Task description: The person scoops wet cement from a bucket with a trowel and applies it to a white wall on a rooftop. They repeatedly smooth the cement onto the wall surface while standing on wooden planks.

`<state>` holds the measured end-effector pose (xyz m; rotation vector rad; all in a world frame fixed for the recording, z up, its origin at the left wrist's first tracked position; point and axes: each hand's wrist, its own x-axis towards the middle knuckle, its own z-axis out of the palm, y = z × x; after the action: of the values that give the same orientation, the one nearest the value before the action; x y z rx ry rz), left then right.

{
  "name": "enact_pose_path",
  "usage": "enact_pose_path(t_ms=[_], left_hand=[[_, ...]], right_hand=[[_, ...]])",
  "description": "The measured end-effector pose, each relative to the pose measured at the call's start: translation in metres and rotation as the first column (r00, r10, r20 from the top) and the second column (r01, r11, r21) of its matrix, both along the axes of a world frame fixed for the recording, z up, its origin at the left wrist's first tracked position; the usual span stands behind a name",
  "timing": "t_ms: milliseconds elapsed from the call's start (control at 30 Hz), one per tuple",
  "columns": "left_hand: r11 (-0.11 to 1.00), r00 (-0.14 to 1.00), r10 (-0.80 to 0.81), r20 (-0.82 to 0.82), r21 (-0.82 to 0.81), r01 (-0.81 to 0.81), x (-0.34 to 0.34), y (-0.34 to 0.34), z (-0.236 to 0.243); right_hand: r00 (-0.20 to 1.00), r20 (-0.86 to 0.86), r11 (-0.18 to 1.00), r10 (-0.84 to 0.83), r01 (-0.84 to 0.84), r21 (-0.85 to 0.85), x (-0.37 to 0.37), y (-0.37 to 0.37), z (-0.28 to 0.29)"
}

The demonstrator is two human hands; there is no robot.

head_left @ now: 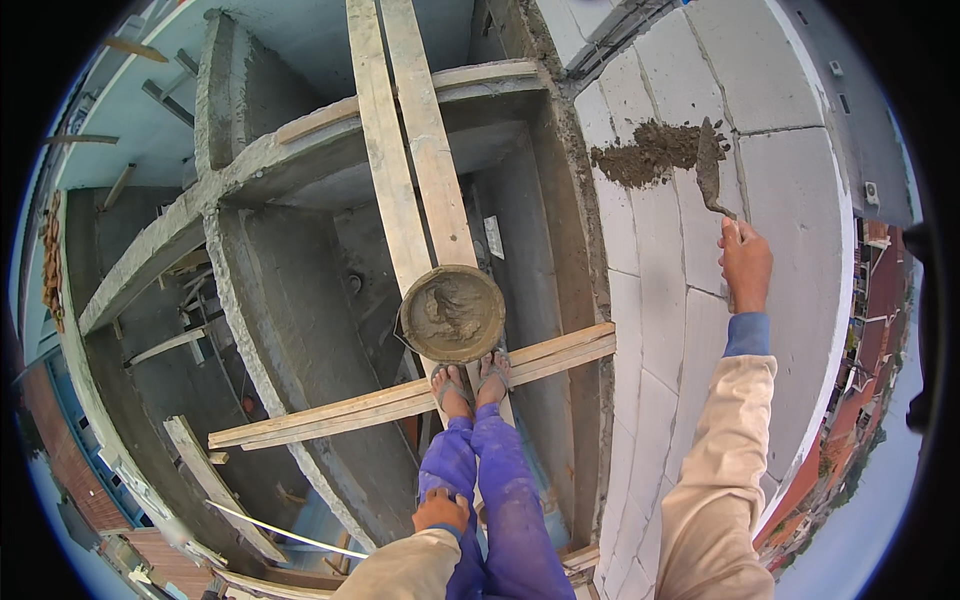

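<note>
Over the white wall, right fingers grip a trowel, handle hidden (left fingers: I cannot tell).

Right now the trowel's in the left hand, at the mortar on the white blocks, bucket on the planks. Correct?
Wrong hand: the head view shows the trowel in the right hand, at the mortar on the white blocks, bucket on the planks.

Brown mortar; white blocks; purple trousers; beige sleeves.
</note>
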<state>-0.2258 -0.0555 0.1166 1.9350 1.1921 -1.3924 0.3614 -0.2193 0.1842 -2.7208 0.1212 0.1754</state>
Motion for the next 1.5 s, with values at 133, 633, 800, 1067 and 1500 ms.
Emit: enact_pose_path(t_ms=[133,633,800,1067,1500], left_hand=[[0.998,0.998,0.062,0.006,-0.001,-0.062,-0.005,-0.006,0.0],[0.981,0.981,0.187,-0.058,-0.034,-0.189,-0.026,-0.027,-0.005],[0.986,0.986,0.165,-0.019,0.0,-0.165,-0.024,-0.031,-0.006],[0.998,0.998,0.054,-0.035,-0.014,-0.054,-0.011,-0.016,-0.003],[0.996,0.996,-0.072,-0.053,-0.058,0.069,0.0,-0.002,0.0]], right_hand=[[0.946,0.017,0.907,0.322,-0.304,-0.291,-0.091,0.005,-0.006],[0.584,-0.593,0.716,0.555,-0.698,-0.017,-0.334,0.144,-0.327],[0.776,-0.336,0.841,0.534,-0.53,0.111,-0.362,0.071,-0.302],[0.774,-0.288,0.825,0.564,-0.515,0.233,-0.34,0.075,-0.265],[0.993,-0.109,0.987,-0.047,0.029,-0.157,-0.044,-0.003,-0.207]])
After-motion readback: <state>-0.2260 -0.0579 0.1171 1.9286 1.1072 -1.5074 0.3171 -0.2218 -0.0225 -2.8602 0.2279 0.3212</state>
